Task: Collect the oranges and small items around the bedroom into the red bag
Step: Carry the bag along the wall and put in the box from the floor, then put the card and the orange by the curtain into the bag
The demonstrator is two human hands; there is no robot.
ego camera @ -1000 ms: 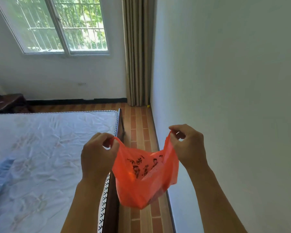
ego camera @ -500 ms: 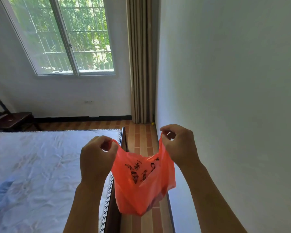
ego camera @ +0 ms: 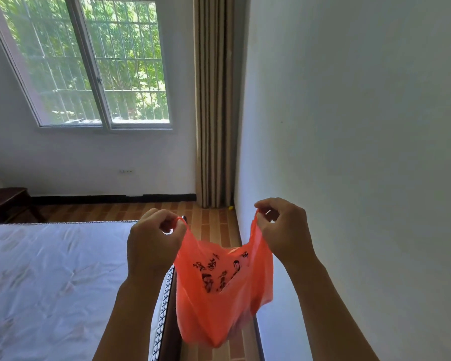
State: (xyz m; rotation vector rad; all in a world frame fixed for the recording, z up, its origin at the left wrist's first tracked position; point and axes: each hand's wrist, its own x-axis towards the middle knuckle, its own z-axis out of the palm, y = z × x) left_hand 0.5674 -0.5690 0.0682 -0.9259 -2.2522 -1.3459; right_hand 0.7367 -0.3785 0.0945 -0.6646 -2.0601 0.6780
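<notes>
Between bed [ego camera: 50, 282] and wall [ego camera: 362, 152]: red bag [ego camera: 219, 295] pinched by handles, left hand [ego camera: 154, 246], right hand [ego camera: 284, 230], pulling mouth apart for loading.

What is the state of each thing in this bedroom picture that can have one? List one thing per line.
red bag: held up by both handles, mouth pulled open, hanging slack
left hand: fingers pinching the bag's left handle
right hand: fingers pinching the bag's right handle
window: shut
curtain: drawn aside, bunched in the corner
mattress: bare
</notes>
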